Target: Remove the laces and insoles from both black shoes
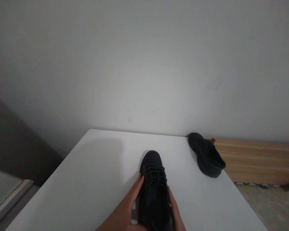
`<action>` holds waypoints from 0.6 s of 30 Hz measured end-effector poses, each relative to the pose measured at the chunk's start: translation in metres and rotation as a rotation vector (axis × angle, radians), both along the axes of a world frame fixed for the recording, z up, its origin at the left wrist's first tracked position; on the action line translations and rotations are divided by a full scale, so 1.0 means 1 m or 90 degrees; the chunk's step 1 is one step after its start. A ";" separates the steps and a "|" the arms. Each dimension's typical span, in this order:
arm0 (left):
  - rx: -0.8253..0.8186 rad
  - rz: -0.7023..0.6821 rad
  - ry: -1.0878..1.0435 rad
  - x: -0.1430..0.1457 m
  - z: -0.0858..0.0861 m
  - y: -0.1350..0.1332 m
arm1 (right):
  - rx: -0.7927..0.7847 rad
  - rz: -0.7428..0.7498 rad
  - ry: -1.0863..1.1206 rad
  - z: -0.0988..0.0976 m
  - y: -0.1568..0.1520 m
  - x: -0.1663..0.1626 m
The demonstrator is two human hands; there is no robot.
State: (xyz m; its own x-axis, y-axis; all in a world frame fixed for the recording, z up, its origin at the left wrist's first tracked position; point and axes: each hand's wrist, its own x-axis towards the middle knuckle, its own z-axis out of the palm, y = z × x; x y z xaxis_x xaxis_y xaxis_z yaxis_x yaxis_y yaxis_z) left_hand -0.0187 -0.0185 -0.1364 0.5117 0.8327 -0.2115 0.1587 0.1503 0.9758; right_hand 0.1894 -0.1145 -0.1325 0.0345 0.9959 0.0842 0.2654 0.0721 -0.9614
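Black throughout, the near shoe [154,189] is sitting toe-away on the white table [91,179], close to its front edge. The left hand [127,208] and right hand [174,210] are pressing flat against its two sides, fingers extended, clamping it between them. The second shoe [207,155] is lying tilted at the table's right rear corner, partly overhanging; a knock to the table could be tipping it off. No containers are showing.
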 end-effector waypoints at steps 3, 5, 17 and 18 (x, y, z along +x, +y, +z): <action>0.141 -0.048 -0.009 0.026 0.033 -0.009 | 0.047 -0.044 -0.038 0.014 0.006 0.023; 0.156 -0.050 -0.020 0.055 0.045 0.002 | 0.061 -0.093 -0.085 0.024 0.014 0.040; 0.227 -0.113 -0.099 0.203 0.031 0.093 | 0.082 -0.372 -0.165 0.024 0.024 0.100; 0.229 -0.120 -0.107 0.209 0.028 0.098 | 0.079 -0.374 -0.169 0.021 0.022 0.101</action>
State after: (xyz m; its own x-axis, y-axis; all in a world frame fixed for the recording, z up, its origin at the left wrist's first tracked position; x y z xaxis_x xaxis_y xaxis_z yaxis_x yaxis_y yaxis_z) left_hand 0.1901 0.0791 -0.1088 0.6642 0.7270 0.1740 -0.0148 -0.2199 0.9754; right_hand 0.2902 -0.0929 -0.1116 0.5318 0.8001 0.2776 0.5220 -0.0515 -0.8514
